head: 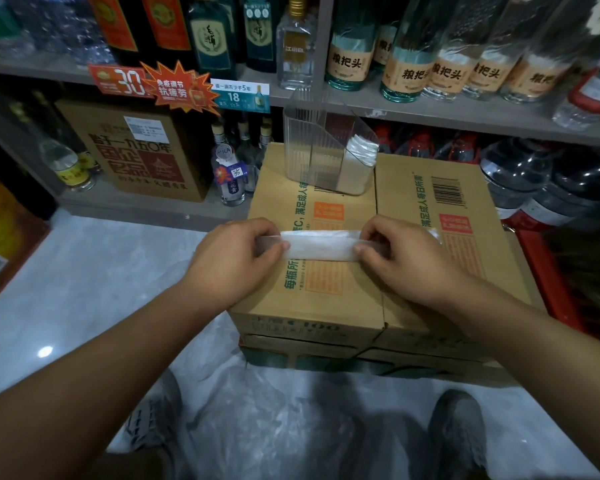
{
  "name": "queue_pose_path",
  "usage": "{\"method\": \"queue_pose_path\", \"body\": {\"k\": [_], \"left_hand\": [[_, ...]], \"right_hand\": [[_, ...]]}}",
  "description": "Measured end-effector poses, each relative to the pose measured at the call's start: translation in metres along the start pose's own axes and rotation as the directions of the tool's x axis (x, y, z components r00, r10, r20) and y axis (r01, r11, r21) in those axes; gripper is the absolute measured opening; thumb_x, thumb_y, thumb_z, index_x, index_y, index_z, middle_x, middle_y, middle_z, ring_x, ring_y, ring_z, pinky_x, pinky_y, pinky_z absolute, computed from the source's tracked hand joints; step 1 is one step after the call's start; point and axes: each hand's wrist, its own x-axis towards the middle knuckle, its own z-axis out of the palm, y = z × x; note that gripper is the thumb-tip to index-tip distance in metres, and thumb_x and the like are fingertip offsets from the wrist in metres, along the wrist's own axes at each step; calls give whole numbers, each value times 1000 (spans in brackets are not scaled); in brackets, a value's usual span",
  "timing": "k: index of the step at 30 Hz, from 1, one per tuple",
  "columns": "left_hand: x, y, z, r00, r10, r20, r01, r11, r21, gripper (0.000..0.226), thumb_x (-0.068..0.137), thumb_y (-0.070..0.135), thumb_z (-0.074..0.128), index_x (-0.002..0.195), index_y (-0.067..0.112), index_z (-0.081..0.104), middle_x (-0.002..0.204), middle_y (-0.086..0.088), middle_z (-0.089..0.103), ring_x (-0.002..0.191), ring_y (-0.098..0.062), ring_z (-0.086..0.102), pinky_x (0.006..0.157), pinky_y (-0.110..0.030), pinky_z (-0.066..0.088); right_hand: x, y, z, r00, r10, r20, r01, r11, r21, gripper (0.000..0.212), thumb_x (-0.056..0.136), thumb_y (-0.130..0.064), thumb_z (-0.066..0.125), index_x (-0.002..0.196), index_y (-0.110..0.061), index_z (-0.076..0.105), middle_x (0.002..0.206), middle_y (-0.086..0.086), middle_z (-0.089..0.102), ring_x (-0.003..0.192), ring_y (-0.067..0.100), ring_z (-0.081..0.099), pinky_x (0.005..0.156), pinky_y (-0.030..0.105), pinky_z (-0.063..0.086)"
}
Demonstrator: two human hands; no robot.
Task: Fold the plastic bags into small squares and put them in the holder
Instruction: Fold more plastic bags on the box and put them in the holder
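Left hand (238, 252) and right hand (400, 252) each pinch one end of the plastic bag (321, 245), a narrow strip held flat on the cardboard box (326, 296), likely for a clean crease. Holder (312, 150) stands at the box's far edge within reach, with folded squares (361, 152) inside.

Cardboard box (413, 188) bearing clear holder (312, 150), bag strip (321, 244)

Liquor bottles (350, 60) on shelves (430, 109), stacked cardboard boxes (326, 306) below

A red shelf-edge price tag (118, 81) reads "30"; the white-and-teal tag (239, 95) beside it, "18"; tan labels (347, 61) on clear glass bottles (351, 26) read "粮把头".
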Motion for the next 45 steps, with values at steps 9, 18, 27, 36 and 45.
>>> {"method": "queue_pose_path", "body": {"k": [9,18,27,36,45], "left_hand": [[10,-3,1,988,-153,-17,154,985,73,23,99,45,56,105,30,72,96,9,71,92,-19,63,75,-36,52],[8,6,7,992,107,-66,-89,967,240,44,98,29,56,141,20,52,142,-6,56,129,-29,51,103,-45,41],[-1,-2,33,913,148,381,-286,897,337,87,90,68,-5,161,17,-12,169,0,-14,153,-10,-21,126,-44,-9],[-2,1,35,921,126,369,-280,873,400,85,88,63,-11,160,18,-13,168,0,-19,152,-11,-24,125,-46,-9],[-1,3,35,920,112,377,-265,885,384,85,90,65,-7,160,18,-13,168,1,-20,152,-11,-24,125,-47,-10]], "right_hand": [[12,8,7,980,164,-116,-171,984,-56,9,99,-35,57,91,-30,55,78,-14,58,75,14,58,74,33,43],[21,5,9,980,190,-64,-198,969,-150,14,99,-38,54,93,-26,57,85,-7,63,83,19,60,76,40,50],[19,-3,7,980,165,-108,-190,938,-291,23,100,-43,49,101,-21,57,93,1,63,80,22,58,70,35,44],[-10,-38,36,940,-128,315,229,923,-308,76,100,-60,4,162,-17,11,169,2,-4,155,20,-16,125,38,-11],[-18,-9,25,946,77,316,66,906,-418,83,93,-68,-5,160,-21,-11,167,-3,-19,151,13,-25,123,39,-17]]}}
